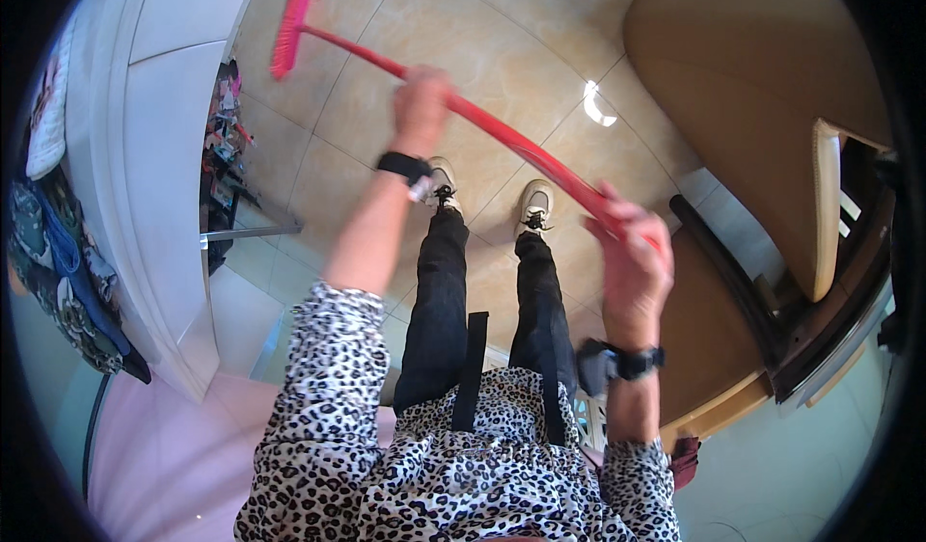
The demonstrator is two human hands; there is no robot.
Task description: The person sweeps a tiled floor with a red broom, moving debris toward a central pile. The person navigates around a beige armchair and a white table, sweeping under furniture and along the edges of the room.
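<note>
A red broom handle (514, 140) runs slantwise across the view in front of me. Its pink-red broom head (291, 28) is at the upper left over the tiled floor; whether the bristles touch the tiles I cannot tell. My left hand (423, 104) is closed around the handle partway along, slightly blurred. Farther right, my right hand (636, 253) grips the handle near its upper end. Dark bands circle both wrists.
Beige floor tiles (499, 50) lie around my shoes (535, 206). On the left stands a white cabinet (170, 108), with mixed litter (224, 130) along its base. A brown padded seat (752, 72) with a dark frame stands on the right. Clothes (58, 253) lie at far left.
</note>
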